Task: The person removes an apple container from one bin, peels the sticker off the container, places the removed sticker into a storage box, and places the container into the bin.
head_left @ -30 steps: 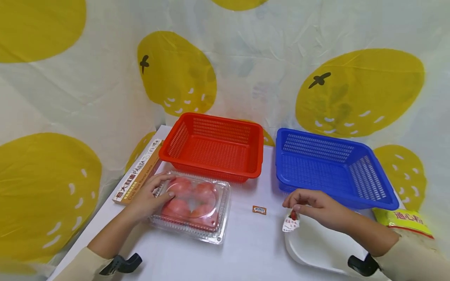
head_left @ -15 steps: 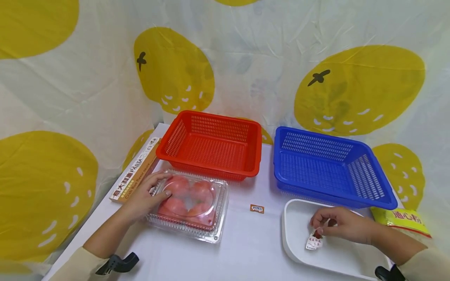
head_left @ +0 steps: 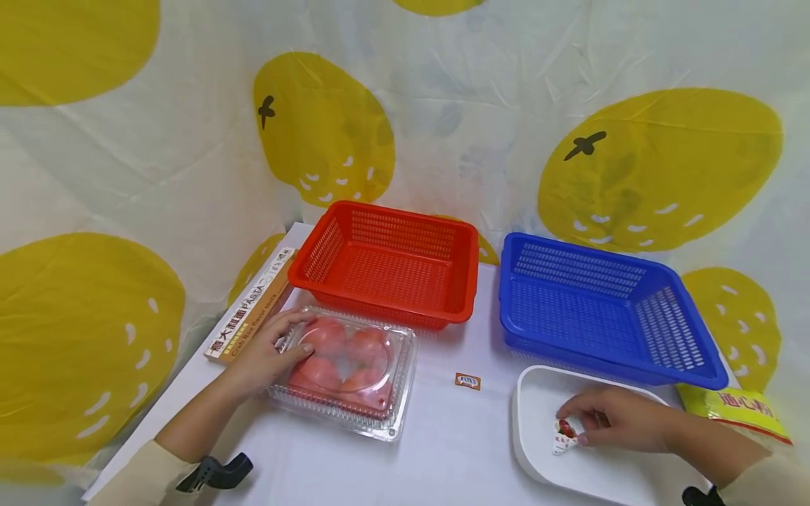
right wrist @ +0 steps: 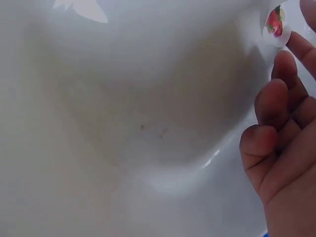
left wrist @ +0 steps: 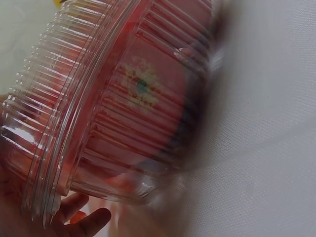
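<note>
My left hand (head_left: 268, 355) grips the left side of a clear plastic clamshell box (head_left: 400, 393) of tomatoes (head_left: 319, 372). Its thumb lies on the lid, and in the left wrist view fingertips (left wrist: 101, 217) show under the box's rim. Over the white tray (head_left: 528, 450) at the right is my right hand (head_left: 623, 422), thumb and index finger parted around a small white packet (head_left: 562, 444) with a red fruit picture. That packet overlaps the tray's floor. In the right wrist view the packet (right wrist: 275, 24) appears beside the index fingertip, while the other fingers curl loosely.
A red basket (head_left: 380, 302) and a blue basket (head_left: 588, 362) stand along the back. The pasta box (head_left: 253, 302) lies at the left edge. A small orange-wrapped packet (head_left: 468, 381) lies between box and tray. Behind the tray is a yellow-topped bag (head_left: 737, 407).
My right hand has moved right from the tray's near-left rim to over its inside, with the packet. Its thumb and index finger have spread apart. The left hand stays on the clamshell box.
</note>
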The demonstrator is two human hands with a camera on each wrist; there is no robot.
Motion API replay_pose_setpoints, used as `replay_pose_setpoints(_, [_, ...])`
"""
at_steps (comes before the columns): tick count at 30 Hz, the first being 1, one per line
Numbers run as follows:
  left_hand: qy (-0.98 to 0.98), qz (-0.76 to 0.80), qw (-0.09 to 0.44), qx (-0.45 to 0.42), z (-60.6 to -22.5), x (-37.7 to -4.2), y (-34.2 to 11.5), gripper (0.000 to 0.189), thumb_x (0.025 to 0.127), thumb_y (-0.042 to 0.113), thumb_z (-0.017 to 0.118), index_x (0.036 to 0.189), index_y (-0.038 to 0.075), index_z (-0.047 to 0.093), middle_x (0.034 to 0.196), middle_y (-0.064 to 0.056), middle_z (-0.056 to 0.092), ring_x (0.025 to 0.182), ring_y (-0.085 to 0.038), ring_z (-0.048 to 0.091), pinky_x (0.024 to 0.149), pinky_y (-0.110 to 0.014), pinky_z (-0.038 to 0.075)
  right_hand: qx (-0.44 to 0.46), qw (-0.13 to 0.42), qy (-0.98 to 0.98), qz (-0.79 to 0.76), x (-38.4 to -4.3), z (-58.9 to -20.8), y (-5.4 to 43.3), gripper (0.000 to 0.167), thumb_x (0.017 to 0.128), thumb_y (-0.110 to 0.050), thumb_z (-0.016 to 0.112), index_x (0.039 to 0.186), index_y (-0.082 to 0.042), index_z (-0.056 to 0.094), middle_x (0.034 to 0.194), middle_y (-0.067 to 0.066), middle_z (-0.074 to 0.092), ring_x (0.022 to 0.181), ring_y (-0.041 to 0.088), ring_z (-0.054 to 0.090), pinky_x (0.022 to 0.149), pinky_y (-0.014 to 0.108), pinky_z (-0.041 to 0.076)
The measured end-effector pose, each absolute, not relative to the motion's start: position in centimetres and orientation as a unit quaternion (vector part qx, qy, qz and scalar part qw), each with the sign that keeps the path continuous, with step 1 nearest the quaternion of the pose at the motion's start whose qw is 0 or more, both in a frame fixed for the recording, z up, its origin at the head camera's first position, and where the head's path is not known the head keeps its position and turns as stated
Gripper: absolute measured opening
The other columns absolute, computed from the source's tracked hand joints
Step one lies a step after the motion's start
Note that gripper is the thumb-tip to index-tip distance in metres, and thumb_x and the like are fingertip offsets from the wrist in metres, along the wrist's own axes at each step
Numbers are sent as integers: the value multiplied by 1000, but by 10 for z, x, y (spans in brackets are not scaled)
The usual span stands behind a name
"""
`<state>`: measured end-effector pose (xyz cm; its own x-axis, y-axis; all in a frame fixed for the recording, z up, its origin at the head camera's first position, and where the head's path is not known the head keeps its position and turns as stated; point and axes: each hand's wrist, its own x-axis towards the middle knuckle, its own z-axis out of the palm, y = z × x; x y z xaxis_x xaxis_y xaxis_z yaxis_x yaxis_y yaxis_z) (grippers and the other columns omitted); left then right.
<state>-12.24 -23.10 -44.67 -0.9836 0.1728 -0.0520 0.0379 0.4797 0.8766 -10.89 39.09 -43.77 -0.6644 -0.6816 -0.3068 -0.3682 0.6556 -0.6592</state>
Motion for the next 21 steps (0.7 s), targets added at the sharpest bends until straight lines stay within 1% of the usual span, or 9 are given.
replay_pose_setpoints(2, [859, 501, 65, 79, -447, -123, -232, 54, 101, 31, 75, 152, 27, 57, 168, -11, 35, 156, -45, 26, 111, -77, 37, -310, 261, 881, -242, -107, -432, 390, 36, 97, -30, 80, 132, -21, 76, 79, -19, 55, 71, 0, 53, 58, 21, 42])
replay_pose_setpoints(4, [863, 490, 72, 100, -444, -124, -235, 56, 102, 33, 74, 154, 28, 54, 170, -11, 32, 157, -45, 23, 110, -78, 38, -319, 240, 894, -203, -105, -425, 388, 39, 97, -32, 80, 134, -20, 76, 76, -22, 53, 68, -3, 50, 57, 19, 41])
replay_pose_setpoints(7, [871, 463, 87, 142, -434, -125, -241, 59, 103, 34, 71, 158, 27, 51, 173, -13, 29, 158, -46, 22, 108, -79, 39, -345, 184, 901, -189, -102, -416, 381, 34, 98, -28, 80, 129, -14, 78, 79, -26, 52, 67, -6, 47, 54, 18, 41])
replay_pose_setpoints(11, [880, 430, 90, 184, -412, -132, -251, 56, 106, 30, 67, 159, 21, 51, 167, -15, 41, 153, -47, 32, 105, -74, 46, -358, 121, 891, -250, -98, -403, 358, 26, 97, -18, 80, 123, -12, 77, 85, -25, 57, 70, -5, 51, 54, 18, 44])
replay_pose_setpoints(13, [882, 427, 80, 182, -400, -137, -256, 53, 108, 28, 65, 158, 19, 52, 162, -17, 47, 147, -48, 42, 98, -69, 54, -348, 106, 887, -284, -96, -393, 340, 27, 99, -18, 78, 125, -14, 76, 90, -22, 61, 74, -2, 56, 57, 20, 48])
replay_pose_setpoints(16, [892, 420, 57, 159, -384, -145, -263, 53, 109, 31, 62, 160, 18, 49, 157, -18, 52, 137, -46, 53, 94, -64, 58, -292, 132, 888, -330, -93, -374, 308, 35, 101, -22, 76, 136, -18, 71, 105, -14, 68, 88, 4, 63, 67, 24, 55])
replay_pose_setpoints(18, [895, 421, 45, 139, -376, -150, -267, 55, 110, 32, 61, 161, 16, 48, 157, -19, 51, 135, -47, 55, 92, -65, 58, -253, 157, 883, -362, -93, -365, 286, 43, 102, -26, 75, 143, -17, 66, 118, -5, 70, 98, 10, 66, 75, 28, 58])
replay_pose_setpoints(19, [897, 420, 38, 135, -373, -153, -268, 56, 110, 32, 61, 161, 15, 47, 159, -19, 49, 136, -47, 54, 99, -67, 55, -229, 177, 879, -379, -93, -361, 274, 47, 102, -28, 74, 147, -16, 62, 125, -1, 69, 104, 13, 67, 78, 30, 59])
replay_pose_setpoints(21, [895, 427, 34, 126, -371, -160, -270, 57, 110, 33, 60, 162, 15, 45, 162, -19, 45, 141, -49, 49, 102, -71, 50, -181, 213, 865, -416, -95, -357, 251, 55, 102, -30, 74, 152, -15, 56, 137, 6, 65, 113, 20, 66, 81, 35, 60])
